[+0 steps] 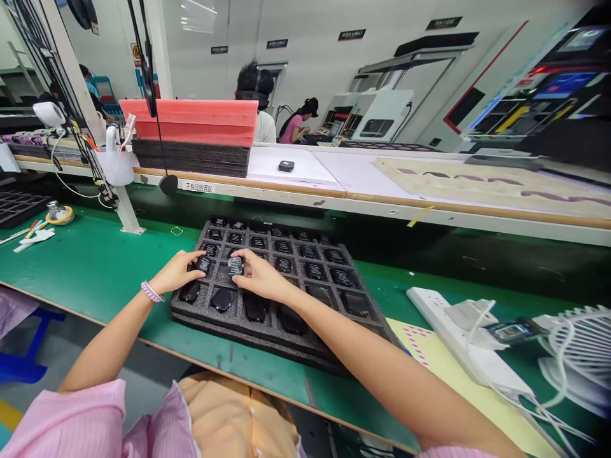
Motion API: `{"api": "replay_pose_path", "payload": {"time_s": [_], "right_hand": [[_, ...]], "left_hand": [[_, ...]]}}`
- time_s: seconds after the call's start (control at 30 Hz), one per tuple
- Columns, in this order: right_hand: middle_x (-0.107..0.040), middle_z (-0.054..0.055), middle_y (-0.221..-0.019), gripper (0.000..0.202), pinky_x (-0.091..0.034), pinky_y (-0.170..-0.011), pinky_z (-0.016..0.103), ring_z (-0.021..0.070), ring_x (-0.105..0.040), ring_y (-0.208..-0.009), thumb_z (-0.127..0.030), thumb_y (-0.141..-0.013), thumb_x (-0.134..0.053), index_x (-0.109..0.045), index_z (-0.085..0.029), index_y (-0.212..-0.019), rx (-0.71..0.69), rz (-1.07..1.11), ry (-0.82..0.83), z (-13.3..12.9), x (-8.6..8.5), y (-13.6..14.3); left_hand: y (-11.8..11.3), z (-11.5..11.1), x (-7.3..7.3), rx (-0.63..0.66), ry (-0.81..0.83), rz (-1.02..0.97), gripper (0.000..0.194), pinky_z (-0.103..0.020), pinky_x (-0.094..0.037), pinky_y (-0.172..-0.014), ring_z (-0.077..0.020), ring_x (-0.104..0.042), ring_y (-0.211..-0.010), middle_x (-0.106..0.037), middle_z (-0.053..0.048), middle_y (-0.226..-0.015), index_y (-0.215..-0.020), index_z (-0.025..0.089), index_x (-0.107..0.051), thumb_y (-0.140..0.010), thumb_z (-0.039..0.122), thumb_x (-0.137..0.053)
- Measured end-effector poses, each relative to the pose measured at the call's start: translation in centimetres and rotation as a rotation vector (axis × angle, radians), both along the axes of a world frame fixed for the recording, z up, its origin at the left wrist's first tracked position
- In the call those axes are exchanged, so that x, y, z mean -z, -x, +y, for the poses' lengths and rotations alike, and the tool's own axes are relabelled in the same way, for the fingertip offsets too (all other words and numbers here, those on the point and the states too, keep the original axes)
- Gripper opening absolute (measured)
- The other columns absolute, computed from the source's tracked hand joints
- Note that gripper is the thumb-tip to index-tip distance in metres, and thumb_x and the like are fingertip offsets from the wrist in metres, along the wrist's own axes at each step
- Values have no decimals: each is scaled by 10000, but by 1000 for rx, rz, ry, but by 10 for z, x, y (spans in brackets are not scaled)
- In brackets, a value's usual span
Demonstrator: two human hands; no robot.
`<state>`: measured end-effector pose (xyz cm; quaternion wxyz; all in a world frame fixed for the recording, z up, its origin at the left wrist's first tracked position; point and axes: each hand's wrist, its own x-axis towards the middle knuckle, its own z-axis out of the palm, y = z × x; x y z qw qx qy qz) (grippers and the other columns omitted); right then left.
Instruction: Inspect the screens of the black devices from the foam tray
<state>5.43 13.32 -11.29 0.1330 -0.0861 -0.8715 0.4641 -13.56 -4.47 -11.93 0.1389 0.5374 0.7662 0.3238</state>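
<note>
A dark grey foam tray [222,324] lies on the green bench, its square pockets filled with several small black square devices. Over the tray's left side, my left hand [177,272] pinches a black device [203,264] with lines of pale print between thumb and fingers. Close to its right, my right hand [261,277] grips a similar printed device [235,266] by its edges. Both devices are at or just above their pockets; how far they are lifted I cannot tell. In the front row, the devices show plain glossy faces. My right forearm hides part of the tray.
A raised shelf [286,191] runs behind the bench, carrying pink foam sheets [191,124] and one black device [286,166]. At right lie a white power strip [443,318], cables and a small white fan [580,350]. A stethoscope-like coil [60,214] sits far left. Other people are beyond.
</note>
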Motion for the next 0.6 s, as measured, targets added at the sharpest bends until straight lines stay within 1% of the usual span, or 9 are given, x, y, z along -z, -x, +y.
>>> {"api": "replay_pose_path", "payload": {"time_s": [0.07,0.13,0.2,0.3,0.37,0.4,0.47,0.53,0.6], "right_hand": [[-539,103,-1132,400,-471,-942,522,289,-609,-1001,-126,-752,-707,-603,-155,-1137,57,10,-139,0,0,5],[-501,118,-1194,357,-369,-1022,574,349,-519,-1145,-158,-742,-774,-665,-159,-1082,93,0,-264,-3,1,8],[-502,132,-1214,350,-339,-1020,590,379,-482,-1182,-203,-769,-807,-698,-165,-1099,103,-27,-342,-7,2,8],[-484,180,-1309,501,-360,-986,561,398,-468,-1201,-321,-824,-833,-661,-157,-1265,144,-43,-557,-10,-4,2],[-480,188,-1345,537,-384,-962,512,375,-483,-1201,-381,-881,-799,-619,-160,-1337,212,-20,-716,-6,-17,-9],[-501,175,-1331,484,-396,-945,480,350,-505,-1186,-382,-919,-764,-623,-172,-1331,252,-7,-765,-2,-26,-16],[-580,124,-1236,272,-407,-913,419,299,-554,-1147,-322,-995,-672,-675,-202,-1240,344,-13,-801,11,-45,-35],[-640,95,-1131,163,-419,-861,384,281,-603,-1087,-275,-1032,-608,-715,-196,-1126,428,-126,-836,25,-59,-56],[-670,103,-1061,201,-428,-830,386,300,-638,-1030,-276,-1052,-565,-732,-166,-1053,466,-347,-875,37,-64,-77]], "left_hand": [[4,0,3,15,22,23,591,-496,-399,-1057,-300,-496,-1080,-599,-99,-1067,-1348,201,-594,-808,425,-686],[6,-1,5,23,67,76,592,-513,-364,-1088,-310,-465,-1121,-562,-106,-1123,-1373,222,-578,-834,451,-662],[5,-1,3,13,118,138,620,-528,-356,-1091,-324,-438,-1151,-524,-119,-1192,-1421,235,-526,-860,475,-635],[-9,4,-10,-25,113,238,660,-541,-360,-1083,-339,-406,-1178,-475,-137,-1283,-1479,235,-443,-895,500,-597],[-28,14,-24,-10,46,298,598,-515,-377,-1075,-323,-415,-1168,-485,-133,-1276,-1463,234,-460,-931,487,-559],[-41,22,-32,26,15,324,532,-491,-386,-1072,-308,-430,-1152,-508,-123,-1245,-1429,235,-503,-951,469,-537],[-71,43,-47,123,2,368,395,-451,-396,-1059,-287,-458,-1126,-556,-105,-1180,-1303,230,-618,-972,425,-526],[-102,69,-55,221,59,424,300,-425,-406,-1041,-271,-495,-1083,-602,-91,-1106,-1165,212,-696,-977,382,-536],[-129,96,-54,267,156,484,284,-419,-416,-1017,-284,-514,-1090,-621,-111,-1070,-1082,173,-727,-973,363,-546]]}}
